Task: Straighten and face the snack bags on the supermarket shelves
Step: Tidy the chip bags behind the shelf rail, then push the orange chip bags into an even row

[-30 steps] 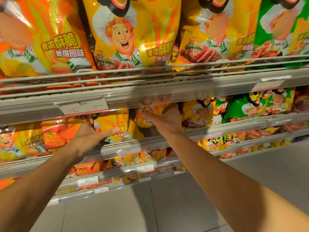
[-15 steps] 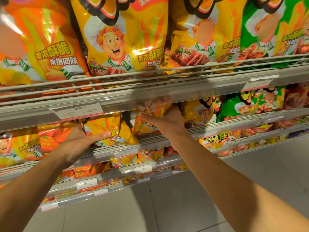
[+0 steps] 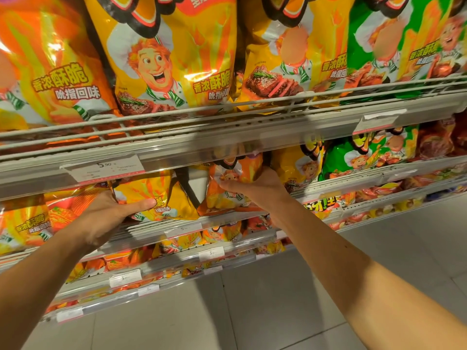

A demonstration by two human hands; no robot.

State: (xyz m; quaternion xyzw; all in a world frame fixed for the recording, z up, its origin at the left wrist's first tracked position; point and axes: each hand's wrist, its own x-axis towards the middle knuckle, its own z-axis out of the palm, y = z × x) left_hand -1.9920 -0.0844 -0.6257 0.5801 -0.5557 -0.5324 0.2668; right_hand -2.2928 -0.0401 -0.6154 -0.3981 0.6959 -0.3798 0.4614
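Head view: both bare arms reach up and in under the top shelf (image 3: 227, 137) to the second shelf (image 3: 161, 227), where two snack bags are being handled at once.
Left hand (image 3: 106, 215): holds the yellow bag (image 3: 154, 195) by its left edge, thumb laid straight across the printed front, the other fingers hidden behind the pack. Judged a steadying grip, so the face can be turned outward without the bag tipping over.
Right hand (image 3: 255, 185): curled round the orange bag (image 3: 235, 183), thumb on the front near the cartoon chef, fingers wrapped to its right side and back. How tight the hold is, I cannot tell.
Bags' place: both stand on the second shelf behind its front lip, under the price strip (image 3: 101, 169). They lean apart, with a dark wedge-shaped gap (image 3: 188, 188) between them showing the shelf's back.
Why the gap matters: a faced row should read as one flat wall of fronts; these two tilt away from each other, so each hand likely takes one to bring them upright and side by side.
Neighbours: a green bag (image 3: 338, 160) sits further right on the same shelf, front out. Big bags (image 3: 171, 59) on the top shelf stand behind a wire rail (image 3: 278, 102), which keeps them from sliding forward.
Risk: the low shelf above gives the hands little room, and the crinkly film may slip or crush if squeezed.
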